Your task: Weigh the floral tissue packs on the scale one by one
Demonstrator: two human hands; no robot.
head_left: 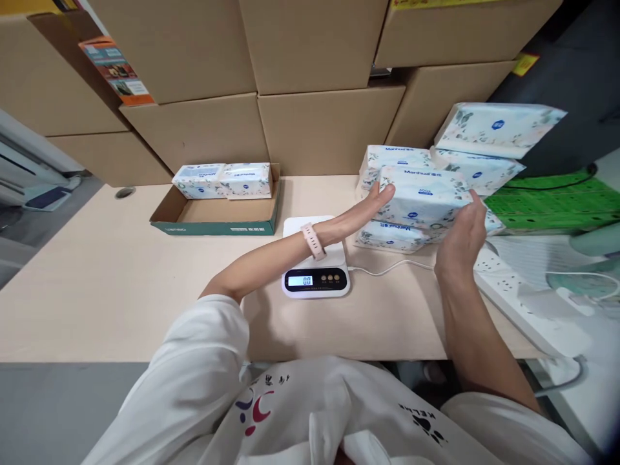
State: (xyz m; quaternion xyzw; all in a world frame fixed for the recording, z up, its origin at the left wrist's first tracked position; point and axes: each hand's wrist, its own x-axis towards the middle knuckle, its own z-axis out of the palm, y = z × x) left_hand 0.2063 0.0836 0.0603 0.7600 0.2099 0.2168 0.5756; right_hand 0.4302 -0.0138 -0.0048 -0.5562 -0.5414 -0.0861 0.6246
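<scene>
Between my two hands is a tissue pack, white and pale blue with a leaf print, at the front of a pile of similar tissue packs. My left hand presses its left end, and my right hand grips its right end. Under my left forearm lies a white kitchen scale reading 0.0. Farther left, a green-edged cardboard tray has two tissue packs lying side by side along its back.
Stacked cardboard boxes wall off the back of the table. A white power strip runs along the right edge, near a green plastic crate. A white cable leads from the scale to the right.
</scene>
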